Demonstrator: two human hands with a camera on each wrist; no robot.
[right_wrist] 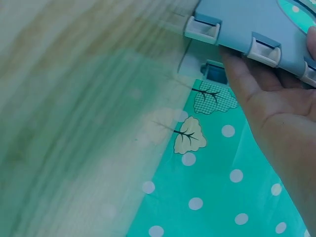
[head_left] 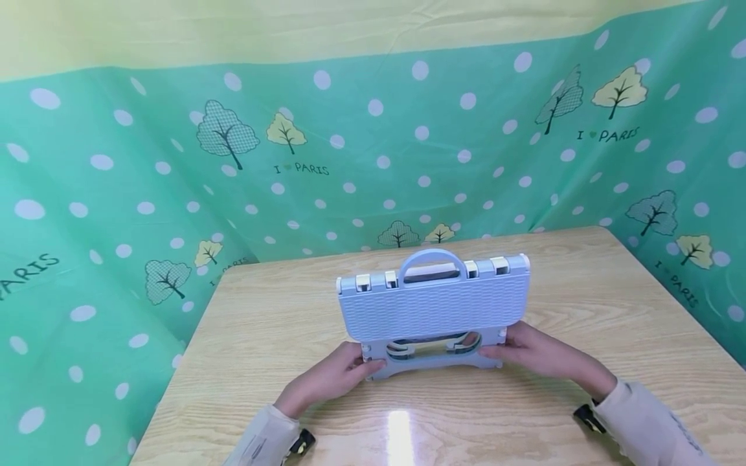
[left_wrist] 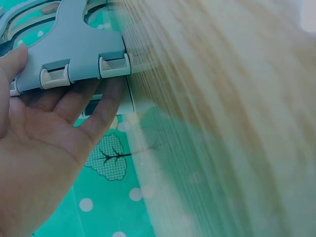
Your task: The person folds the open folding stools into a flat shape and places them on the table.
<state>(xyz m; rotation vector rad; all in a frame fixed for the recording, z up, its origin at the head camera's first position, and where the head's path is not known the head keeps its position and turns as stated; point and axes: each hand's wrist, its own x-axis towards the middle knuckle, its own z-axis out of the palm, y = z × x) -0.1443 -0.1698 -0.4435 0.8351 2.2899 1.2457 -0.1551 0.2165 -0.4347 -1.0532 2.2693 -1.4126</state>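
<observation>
A light blue folding step stool (head_left: 434, 309) stands on the wooden table in the head view, its woven-textured top tilted towards me and its carry handle (head_left: 432, 254) uppermost. Below the top, a leg panel (head_left: 434, 364) with a cut-out reaches down to the table. My left hand (head_left: 335, 377) grips this panel's left edge, thumb in front and fingers behind. On the opposite edge my right hand (head_left: 539, 351) holds it the same way. Both wrist views show fingers tucked behind the panel beside pale hinge pieces (left_wrist: 55, 77), (right_wrist: 265, 52).
The wooden table (head_left: 262, 310) extends around the stool on all sides. Behind it and at both sides hangs a green dotted curtain (head_left: 361, 155) with printed trees. A bright light reflection lies on the table near its front.
</observation>
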